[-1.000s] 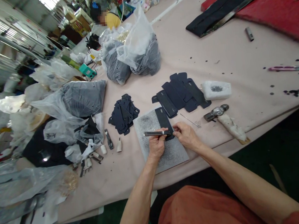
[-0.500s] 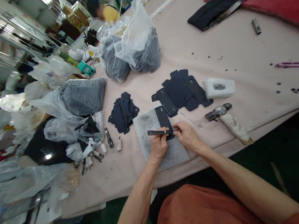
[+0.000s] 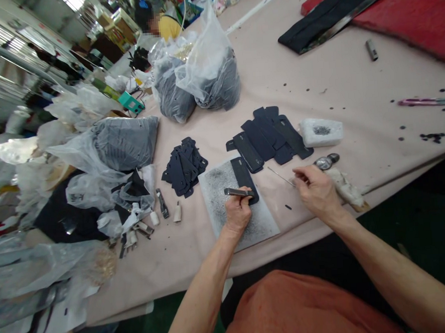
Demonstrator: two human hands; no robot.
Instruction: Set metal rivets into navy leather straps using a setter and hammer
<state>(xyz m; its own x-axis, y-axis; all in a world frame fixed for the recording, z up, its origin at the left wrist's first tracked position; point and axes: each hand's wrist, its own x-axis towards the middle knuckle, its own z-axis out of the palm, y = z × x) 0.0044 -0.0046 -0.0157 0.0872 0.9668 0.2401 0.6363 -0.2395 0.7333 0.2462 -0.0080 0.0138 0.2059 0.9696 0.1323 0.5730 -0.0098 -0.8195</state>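
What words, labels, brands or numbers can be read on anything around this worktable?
No word, brand or number can be read clearly.
The cardboard boxes in the background: any printing is too small and blurred to read.
The teal box on the table: any marking is too small to read.

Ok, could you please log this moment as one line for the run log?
left hand: holds steel punch on black strip | right hand: open, beside hammer | work surface: speckled grey slab
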